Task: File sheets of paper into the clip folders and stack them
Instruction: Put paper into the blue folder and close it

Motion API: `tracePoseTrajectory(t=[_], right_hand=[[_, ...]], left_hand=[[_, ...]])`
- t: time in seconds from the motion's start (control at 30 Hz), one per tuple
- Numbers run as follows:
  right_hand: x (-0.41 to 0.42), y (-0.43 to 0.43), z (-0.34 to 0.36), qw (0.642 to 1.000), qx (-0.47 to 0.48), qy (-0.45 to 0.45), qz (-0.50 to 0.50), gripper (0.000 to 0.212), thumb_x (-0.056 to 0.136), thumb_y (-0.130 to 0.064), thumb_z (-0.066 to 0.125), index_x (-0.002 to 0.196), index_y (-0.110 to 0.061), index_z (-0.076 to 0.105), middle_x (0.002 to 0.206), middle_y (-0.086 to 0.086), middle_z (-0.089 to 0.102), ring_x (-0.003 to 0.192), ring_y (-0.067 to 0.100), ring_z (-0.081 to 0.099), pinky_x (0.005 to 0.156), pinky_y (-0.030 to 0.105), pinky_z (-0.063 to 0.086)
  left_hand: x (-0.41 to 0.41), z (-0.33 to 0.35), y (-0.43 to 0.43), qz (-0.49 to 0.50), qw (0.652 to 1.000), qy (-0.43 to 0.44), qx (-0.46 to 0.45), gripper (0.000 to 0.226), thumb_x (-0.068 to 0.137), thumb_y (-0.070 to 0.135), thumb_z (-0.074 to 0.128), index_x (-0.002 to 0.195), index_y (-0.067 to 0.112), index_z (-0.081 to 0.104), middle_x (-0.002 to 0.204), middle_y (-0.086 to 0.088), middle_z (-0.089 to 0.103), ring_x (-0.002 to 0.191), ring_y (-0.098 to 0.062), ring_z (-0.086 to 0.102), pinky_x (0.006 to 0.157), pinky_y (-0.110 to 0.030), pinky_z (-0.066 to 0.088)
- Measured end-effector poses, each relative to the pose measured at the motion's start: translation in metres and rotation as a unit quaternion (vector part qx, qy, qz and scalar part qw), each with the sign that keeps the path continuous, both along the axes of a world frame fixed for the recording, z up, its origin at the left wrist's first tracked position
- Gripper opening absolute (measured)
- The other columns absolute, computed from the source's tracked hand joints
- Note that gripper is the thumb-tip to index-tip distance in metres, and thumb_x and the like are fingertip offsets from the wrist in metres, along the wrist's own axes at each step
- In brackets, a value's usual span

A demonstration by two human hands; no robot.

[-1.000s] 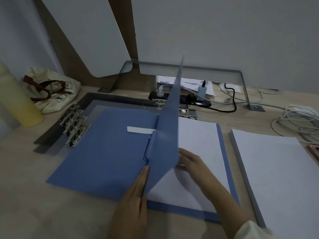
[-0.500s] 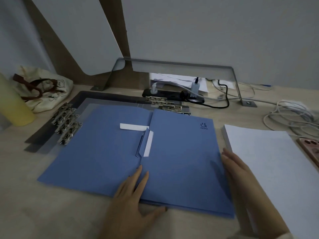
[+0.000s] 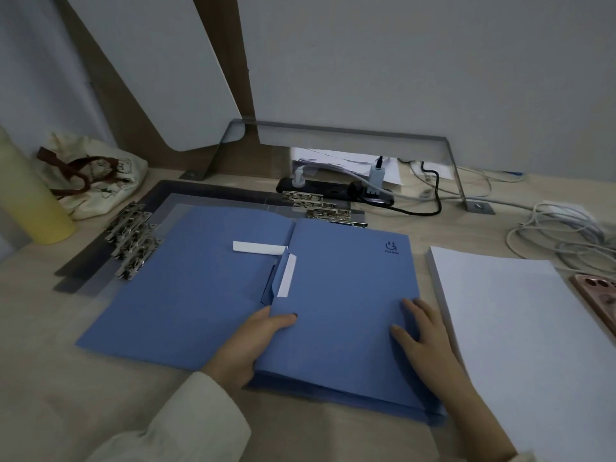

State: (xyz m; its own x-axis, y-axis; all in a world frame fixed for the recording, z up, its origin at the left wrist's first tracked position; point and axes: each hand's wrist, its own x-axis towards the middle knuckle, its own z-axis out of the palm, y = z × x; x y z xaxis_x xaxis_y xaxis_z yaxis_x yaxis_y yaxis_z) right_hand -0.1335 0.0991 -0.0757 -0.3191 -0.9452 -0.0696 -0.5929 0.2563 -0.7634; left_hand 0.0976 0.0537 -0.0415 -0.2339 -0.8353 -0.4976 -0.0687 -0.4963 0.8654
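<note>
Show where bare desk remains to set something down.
Bare desk lies front left, bordered by the yellow bottle and the left blue folder. Crowded: the back around the power strip; the right with cables, phone, paper stack.

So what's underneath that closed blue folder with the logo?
From under the closed blue folder peek another blue folder on its left and grey clip folders with metal clips behind. The left hand grips its edge, thumb on top, fingers hidden underneath. Anything else below is covered.
</note>
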Motion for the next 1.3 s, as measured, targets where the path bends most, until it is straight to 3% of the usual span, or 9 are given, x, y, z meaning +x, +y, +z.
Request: tracePoseTrajectory(t=[0.13, 0.27, 0.5, 0.73, 0.87, 0.97, 1.1, 1.2, 1.3], right_hand=[[-0.002, 0.002, 0.005, 0.998, 0.0, -0.053, -0.018, 0.054, 0.092, -0.019, 0.053, 0.142, -0.014, 0.032, 0.152, 0.001, 0.025, 0.139, 0.018, 0.025, 0.114, 0.032, 0.021], [-0.001, 0.005, 0.018, 0.984, -0.074, -0.148, -0.072, 0.055, 0.09, -0.016, 0.056, 0.14, -0.019, 0.034, 0.144, 0.002, 0.039, 0.133, 0.021, 0.037, 0.109, 0.038, 0.032], [0.004, 0.021, 0.061, 0.898, -0.058, -0.432, -0.056, 0.028, 0.086, -0.024, 0.056, 0.112, -0.031, 0.061, 0.099, -0.005, 0.074, 0.08, 0.016, 0.072, 0.055, 0.025, 0.056], [0.009, 0.026, 0.065, 0.892, -0.023, -0.451, -0.007, 0.028, 0.084, -0.019, 0.055, 0.107, -0.031, 0.065, 0.103, -0.001, 0.073, 0.085, 0.019, 0.072, 0.06, 0.031, 0.058], [0.013, 0.029, 0.066, 0.893, -0.015, -0.449, 0.011, 0.032, 0.083, -0.019, 0.056, 0.11, -0.032, 0.064, 0.105, 0.0, 0.073, 0.09, 0.023, 0.071, 0.077, 0.042, 0.056], [0.016, 0.03, 0.07, 0.893, -0.011, -0.45, 0.01, 0.034, 0.08, -0.02, 0.058, 0.11, -0.034, 0.064, 0.103, -0.002, 0.073, 0.087, 0.022, 0.071, 0.075, 0.04, 0.054], [0.019, 0.033, 0.076, 0.89, -0.008, -0.455, 0.019, 0.035, 0.075, -0.019, 0.057, 0.107, -0.032, 0.066, 0.1, 0.0, 0.074, 0.084, 0.023, 0.072, 0.061, 0.033, 0.06], [0.023, 0.033, 0.076, 0.905, -0.02, -0.425, 0.017, 0.037, 0.076, -0.021, 0.058, 0.11, -0.033, 0.064, 0.101, -0.001, 0.074, 0.085, 0.022, 0.072, 0.07, 0.04, 0.057], [0.025, 0.034, 0.074, 0.927, -0.048, -0.373, 0.017, 0.039, 0.073, -0.025, 0.061, 0.11, -0.037, 0.062, 0.102, -0.007, 0.073, 0.086, 0.016, 0.071, 0.077, 0.04, 0.052]], left_hand=[[-0.002, 0.005, 0.002, 0.008, 0.998, 0.003, -0.057, 0.024, 0.094, 0.013, 0.051, 0.116, 0.019, 0.056, 0.108, -0.002, 0.067, 0.094, -0.019, 0.065, 0.066, -0.023, 0.052], [0.001, 0.013, 0.014, 0.026, 0.99, 0.036, -0.137, 0.024, 0.093, 0.012, 0.051, 0.107, 0.029, 0.059, 0.103, 0.004, 0.069, 0.088, -0.011, 0.068, 0.064, -0.015, 0.053], [0.016, 0.029, 0.025, 0.048, 0.977, 0.125, -0.165, 0.028, 0.089, 0.011, 0.052, 0.113, 0.023, 0.061, 0.107, 0.003, 0.072, 0.096, -0.015, 0.068, 0.072, -0.018, 0.055], [0.041, 0.047, 0.013, 0.056, 0.966, 0.242, -0.073, 0.055, 0.083, 0.049, 0.037, 0.123, 0.017, 0.058, 0.117, -0.009, 0.067, 0.108, -0.025, 0.063, 0.091, -0.039, 0.051], [0.041, 0.044, 0.005, 0.131, 0.964, 0.2, -0.115, 0.033, 0.096, 0.033, 0.039, 0.103, 0.017, 0.067, 0.097, -0.001, 0.074, 0.089, -0.016, 0.069, 0.08, -0.031, 0.056], [0.037, 0.041, 0.007, 0.167, 0.961, 0.15, -0.162, 0.025, 0.093, 0.02, 0.048, 0.082, 0.018, 0.07, 0.083, 0.0, 0.073, 0.077, -0.014, 0.067, 0.076, -0.031, 0.051], [0.039, 0.035, 0.008, 0.175, 0.956, 0.051, -0.229, 0.021, 0.094, 0.019, 0.05, 0.087, 0.007, 0.066, 0.081, -0.001, 0.07, 0.074, -0.013, 0.064, 0.067, -0.024, 0.051], [0.035, 0.033, 0.01, 0.192, 0.949, 0.013, -0.251, 0.023, 0.094, 0.02, 0.049, 0.088, 0.001, 0.062, 0.078, -0.003, 0.067, 0.069, -0.012, 0.061, 0.06, -0.018, 0.049], [0.032, 0.032, 0.008, 0.213, 0.942, -0.019, -0.26, 0.031, 0.094, 0.022, 0.05, 0.085, -0.007, 0.057, 0.076, -0.011, 0.06, 0.069, -0.018, 0.053, 0.061, -0.026, 0.044]])
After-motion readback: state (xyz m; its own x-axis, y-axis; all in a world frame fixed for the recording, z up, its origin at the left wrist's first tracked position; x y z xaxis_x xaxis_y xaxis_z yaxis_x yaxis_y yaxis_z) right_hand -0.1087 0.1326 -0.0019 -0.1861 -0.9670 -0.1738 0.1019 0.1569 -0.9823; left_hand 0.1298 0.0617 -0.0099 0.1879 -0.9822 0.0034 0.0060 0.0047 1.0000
